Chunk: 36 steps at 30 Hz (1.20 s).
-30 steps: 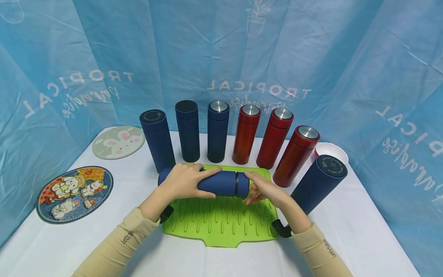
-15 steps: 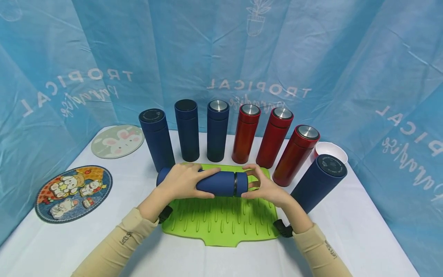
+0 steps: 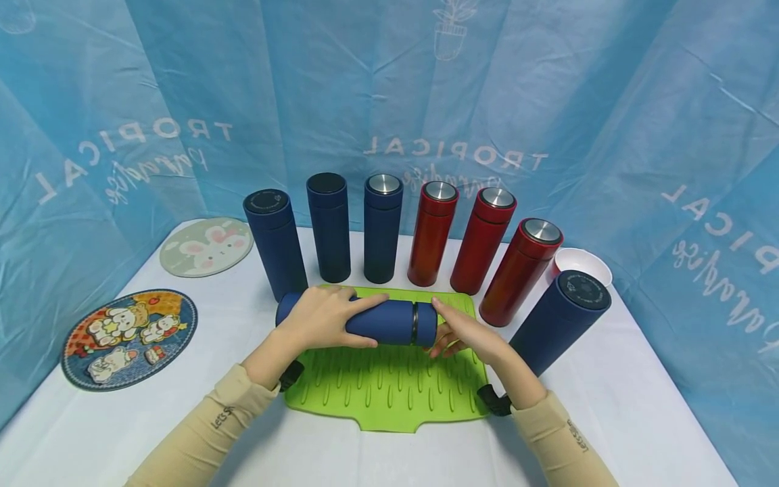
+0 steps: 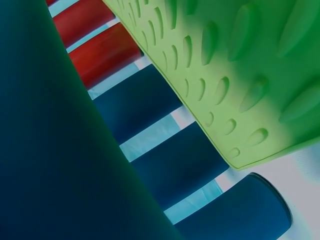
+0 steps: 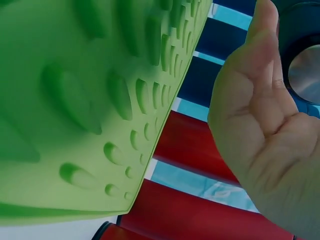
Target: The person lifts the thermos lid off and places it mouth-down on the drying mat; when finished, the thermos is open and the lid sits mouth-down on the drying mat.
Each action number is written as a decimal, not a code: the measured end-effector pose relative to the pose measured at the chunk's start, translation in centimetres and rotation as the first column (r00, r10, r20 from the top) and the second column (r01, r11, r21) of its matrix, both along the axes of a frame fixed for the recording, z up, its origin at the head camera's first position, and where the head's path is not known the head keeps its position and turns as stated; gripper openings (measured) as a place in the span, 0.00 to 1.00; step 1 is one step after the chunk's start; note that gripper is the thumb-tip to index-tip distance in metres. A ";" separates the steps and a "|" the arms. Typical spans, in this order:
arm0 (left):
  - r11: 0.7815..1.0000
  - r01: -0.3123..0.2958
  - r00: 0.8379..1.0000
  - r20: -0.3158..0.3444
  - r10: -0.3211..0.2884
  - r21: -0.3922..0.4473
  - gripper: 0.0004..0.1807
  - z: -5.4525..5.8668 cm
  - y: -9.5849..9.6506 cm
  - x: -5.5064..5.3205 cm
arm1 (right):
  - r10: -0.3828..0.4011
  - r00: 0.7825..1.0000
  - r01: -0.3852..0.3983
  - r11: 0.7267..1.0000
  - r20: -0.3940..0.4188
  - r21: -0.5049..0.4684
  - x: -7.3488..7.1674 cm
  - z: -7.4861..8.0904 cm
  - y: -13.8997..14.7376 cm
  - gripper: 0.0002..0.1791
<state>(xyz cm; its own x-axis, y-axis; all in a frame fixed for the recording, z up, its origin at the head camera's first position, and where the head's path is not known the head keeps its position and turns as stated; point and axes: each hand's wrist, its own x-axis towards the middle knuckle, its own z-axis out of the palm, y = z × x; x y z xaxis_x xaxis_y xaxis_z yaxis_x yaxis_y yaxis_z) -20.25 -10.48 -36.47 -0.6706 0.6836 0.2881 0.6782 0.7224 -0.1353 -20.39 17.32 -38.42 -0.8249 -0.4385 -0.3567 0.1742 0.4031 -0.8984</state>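
A blue thermos flask [image 3: 389, 321] lies sideways above the green ridged mat [image 3: 389, 392], its lid [image 3: 427, 325] toward the right. My left hand [image 3: 322, 318] grips the flask's body from above, thumb on the near side. At the other end my right hand [image 3: 465, 335] holds the lid by its edge, some fingers partly hidden behind it. In the right wrist view the lid's silver end [image 5: 306, 72] shows beside the fingers. The dark blue flask wall [image 4: 60, 140] fills the left of the left wrist view, where no hand shows.
Behind the mat stand blue flasks [image 3: 328, 230] and red flasks [image 3: 433, 237] in an arc. Another blue flask [image 3: 560, 325] stands by my right forearm, with a white bowl [image 3: 582, 265] behind it. Two round mats, one rabbit-printed [image 3: 207, 247] and one denim-patterned [image 3: 130, 338], lie left.
My right hand opened its fingers around the lid half a second ago with the wrist turned, and has now rotated back with the thumb on top. The left hand stays put.
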 end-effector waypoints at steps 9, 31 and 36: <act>1.000 -0.005 1.000 0.014 0.005 -0.009 0.43 0.1 0.1 0.0 | 0.032 0.999 -0.032 0.997 0.001 -0.067 0.0 0.0 0.6 0.34; 0.999 -0.032 0.999 0.043 0.034 -0.031 0.42 0.2 0.2 -0.2 | 0.017 0.998 -0.025 0.991 -0.066 -0.129 0.4 0.1 0.4 0.36; 0.999 -0.029 0.999 0.038 0.030 -0.026 0.42 0.0 0.2 -0.1 | -0.033 0.999 0.033 0.999 0.011 -0.040 0.1 -0.1 0.1 0.40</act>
<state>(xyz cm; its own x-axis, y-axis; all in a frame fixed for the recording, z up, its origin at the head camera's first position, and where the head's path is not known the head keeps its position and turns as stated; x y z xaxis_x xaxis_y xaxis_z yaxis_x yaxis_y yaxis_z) -20.32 -10.27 -36.42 -0.7010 0.6698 0.2449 0.6614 0.7390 -0.1282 -20.32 17.46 -38.51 -0.8353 -0.4254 -0.3483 0.1965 0.3606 -0.9118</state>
